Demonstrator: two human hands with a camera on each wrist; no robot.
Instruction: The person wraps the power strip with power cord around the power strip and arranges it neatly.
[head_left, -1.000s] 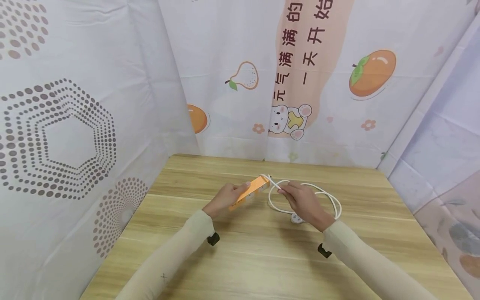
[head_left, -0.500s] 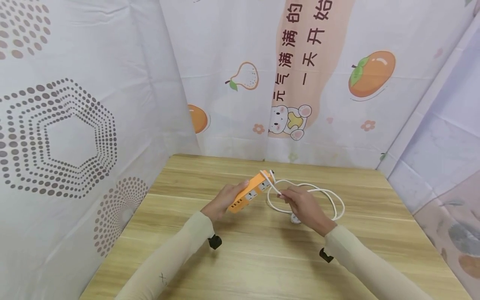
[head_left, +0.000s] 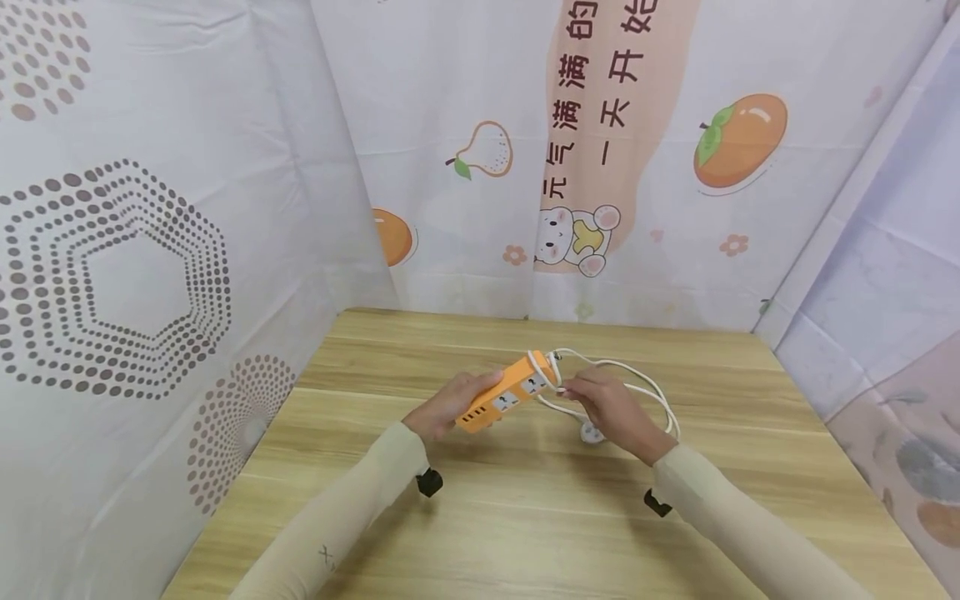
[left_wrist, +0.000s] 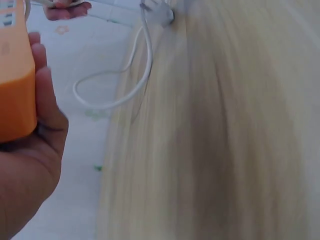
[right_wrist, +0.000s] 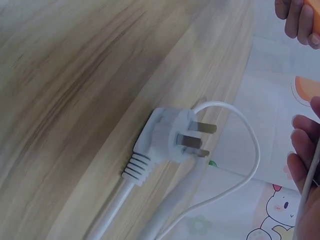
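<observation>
My left hand (head_left: pixel 448 407) grips the near end of an orange power strip (head_left: pixel 514 377), held tilted with its sockets and USB ports facing me. In the left wrist view, fingers curl round the orange body (left_wrist: pixel 14 102). A white cord passes round the strip's far end, and my right hand (head_left: pixel 613 414) pinches it beside that end. The rest of the cord loops behind the right hand. Its three-pin plug (right_wrist: pixel 167 134) lies on the table, near the right hand, with the prongs showing in the right wrist view. The right palm is mostly hidden.
The wooden table (head_left: pixel 480 517) extends under both arms. Printed curtains (head_left: pixel 435 275) hang along its back edge and on both sides. A black wrist mount (head_left: pixel 429 482) sits under the left cuff, another (head_left: pixel 657 502) under the right.
The strip has turned so that its socket face shows more. The cord now lies closer round its far end, with the right hand slightly lower. The loose loop has shifted; the plug stays nearly in place.
</observation>
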